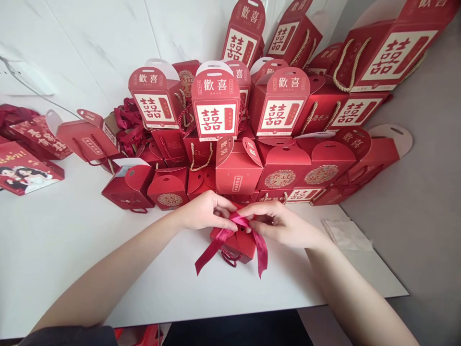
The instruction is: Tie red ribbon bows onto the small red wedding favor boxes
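A small red gift box (234,245) sits on the white table (72,259) directly in front of me, with a dark red satin ribbon (236,222) crossing its top. Two ribbon tails hang down over the box's front and sides, past a twisted cord handle. My left hand (207,210) pinches the ribbon at the box's top from the left. My right hand (277,223) pinches it from the right, with the fingertips of both hands close together. The knot area is partly hidden behind my fingers.
Many red gift boxes with gold double-happiness panels and cord handles (216,113) are stacked in a bank behind the hands. A tangle of red ribbon (129,127) lies at back left. Printed red cards (25,168) lie at left, and a pale folded sheet (345,234) lies at right.
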`<state>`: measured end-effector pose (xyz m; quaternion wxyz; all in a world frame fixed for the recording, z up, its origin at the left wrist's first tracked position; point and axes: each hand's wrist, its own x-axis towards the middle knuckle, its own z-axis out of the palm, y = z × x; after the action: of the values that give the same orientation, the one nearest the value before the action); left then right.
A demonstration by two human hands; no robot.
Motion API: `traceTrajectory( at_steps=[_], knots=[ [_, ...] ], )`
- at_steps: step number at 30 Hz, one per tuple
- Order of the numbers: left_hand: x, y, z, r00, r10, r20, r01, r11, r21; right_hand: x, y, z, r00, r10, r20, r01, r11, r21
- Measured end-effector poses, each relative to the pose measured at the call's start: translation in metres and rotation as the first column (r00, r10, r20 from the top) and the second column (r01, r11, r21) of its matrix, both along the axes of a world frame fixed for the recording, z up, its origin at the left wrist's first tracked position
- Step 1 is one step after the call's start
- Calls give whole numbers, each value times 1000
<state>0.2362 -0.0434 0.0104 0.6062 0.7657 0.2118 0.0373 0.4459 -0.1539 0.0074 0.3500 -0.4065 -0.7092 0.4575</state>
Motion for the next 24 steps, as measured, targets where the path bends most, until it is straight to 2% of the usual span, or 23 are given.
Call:
traceTrajectory(
  at_steps=[3,7,9,15,20,24],
  knots=[
    [0,-1,1,1000,-3,7,3,1000,-6,-4,-1,2,999,-47,27,47,999,-7],
    [0,-2,3,1000,8,-20,-8,1000,-9,-5,-2,2,995,-77,-65,66,985,-159],
    [0,-1,2,999,22,-23,-22,1000,-1,-6,-3,3,991,-97,-87,79,979,-190],
    [0,-1,1,999,32,-17,-32,999,18,4,-5,4,998,-57,-1,55,977,-207],
    [0,0,-1,999,47,-19,-47,999,25,10,-6,3,990,-86,112,110,967,-230],
    [-1,1,-3,998,56,-16,-56,998,10,12,-7,5,998,-21,63,33,979,-199]
  ],
)
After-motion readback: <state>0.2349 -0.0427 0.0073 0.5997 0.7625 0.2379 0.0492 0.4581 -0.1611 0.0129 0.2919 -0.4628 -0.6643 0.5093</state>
